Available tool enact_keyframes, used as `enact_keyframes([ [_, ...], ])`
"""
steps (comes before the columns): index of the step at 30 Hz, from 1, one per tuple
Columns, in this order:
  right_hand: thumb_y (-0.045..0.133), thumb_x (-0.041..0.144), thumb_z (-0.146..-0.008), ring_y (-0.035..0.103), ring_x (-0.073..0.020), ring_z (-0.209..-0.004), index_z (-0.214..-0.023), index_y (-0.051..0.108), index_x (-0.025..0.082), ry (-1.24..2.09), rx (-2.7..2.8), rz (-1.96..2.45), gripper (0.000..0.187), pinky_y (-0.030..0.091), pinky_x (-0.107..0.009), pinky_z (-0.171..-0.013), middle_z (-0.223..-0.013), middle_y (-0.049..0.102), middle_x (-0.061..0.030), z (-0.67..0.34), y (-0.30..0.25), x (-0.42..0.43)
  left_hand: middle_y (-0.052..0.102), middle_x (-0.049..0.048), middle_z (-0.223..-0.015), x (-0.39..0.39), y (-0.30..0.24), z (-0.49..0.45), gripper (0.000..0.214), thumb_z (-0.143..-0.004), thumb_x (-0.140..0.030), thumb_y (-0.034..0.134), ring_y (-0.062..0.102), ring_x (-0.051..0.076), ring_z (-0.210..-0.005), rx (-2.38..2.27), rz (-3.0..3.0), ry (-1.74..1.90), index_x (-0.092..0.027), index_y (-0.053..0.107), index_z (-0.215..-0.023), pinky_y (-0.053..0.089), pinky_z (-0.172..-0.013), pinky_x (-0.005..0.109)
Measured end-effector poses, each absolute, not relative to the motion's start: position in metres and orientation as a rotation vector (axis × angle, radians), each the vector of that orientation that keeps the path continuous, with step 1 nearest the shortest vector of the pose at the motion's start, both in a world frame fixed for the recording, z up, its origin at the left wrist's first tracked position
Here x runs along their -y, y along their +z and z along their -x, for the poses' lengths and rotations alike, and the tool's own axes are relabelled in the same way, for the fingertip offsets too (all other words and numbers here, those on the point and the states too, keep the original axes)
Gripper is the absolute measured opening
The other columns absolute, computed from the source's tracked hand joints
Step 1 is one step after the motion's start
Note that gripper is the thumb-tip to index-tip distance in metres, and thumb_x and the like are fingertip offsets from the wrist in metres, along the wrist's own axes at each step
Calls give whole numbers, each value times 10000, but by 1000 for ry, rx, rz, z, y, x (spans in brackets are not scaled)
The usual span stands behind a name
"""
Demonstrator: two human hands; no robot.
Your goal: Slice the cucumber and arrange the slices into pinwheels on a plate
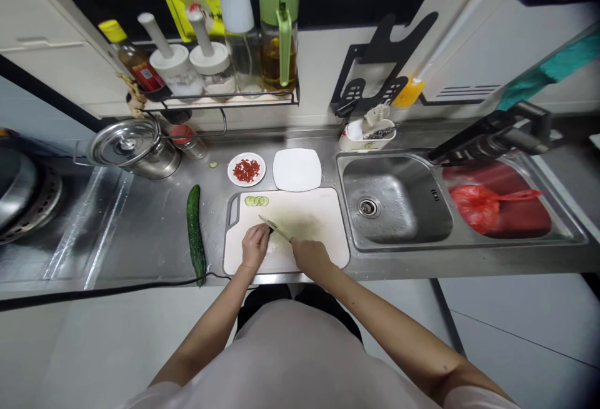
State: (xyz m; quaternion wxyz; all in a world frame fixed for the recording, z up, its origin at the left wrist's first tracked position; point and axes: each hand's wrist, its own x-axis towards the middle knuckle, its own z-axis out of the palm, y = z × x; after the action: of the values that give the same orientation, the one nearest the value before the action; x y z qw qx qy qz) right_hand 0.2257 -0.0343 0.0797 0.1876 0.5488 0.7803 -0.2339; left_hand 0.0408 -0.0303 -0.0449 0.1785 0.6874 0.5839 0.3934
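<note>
On the white cutting board [300, 252], my right hand [312, 257] is closed round the handle of a knife [280, 231]. Its blade points up and left, towards my left hand [255, 245]. That hand is closed, with bent fingertips beside the blade, on a small dark piece that looks like cucumber and is mostly hidden. Several thin cucumber slices [257, 201] overlap in a row near the board's upper left. A whole cucumber [194, 234] lies on the counter left of the board.
Behind the board are a plate of chopped red pieces [246, 170] and a square white plate [297, 169]. A sink [398, 202] adjoins on the right, with a red bag [475, 207]. A lidded pot [135, 149] stands left. A black cable [117, 290] crosses the front edge.
</note>
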Motion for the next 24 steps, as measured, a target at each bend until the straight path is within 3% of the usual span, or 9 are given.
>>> enact_keyframes([
  [24, 333, 114, -923, 694, -255, -840, -1118, 557, 139, -625, -2214, -1602, 298, 490, -317, -674, -831, 689, -153, -220, 74, 40, 694, 72, -923, 30, -45, -41, 194, -918, -243, 488, 635, 173, -884, -1666, -1949, 1138, -197, 674, -947, 514, -805, 322],
])
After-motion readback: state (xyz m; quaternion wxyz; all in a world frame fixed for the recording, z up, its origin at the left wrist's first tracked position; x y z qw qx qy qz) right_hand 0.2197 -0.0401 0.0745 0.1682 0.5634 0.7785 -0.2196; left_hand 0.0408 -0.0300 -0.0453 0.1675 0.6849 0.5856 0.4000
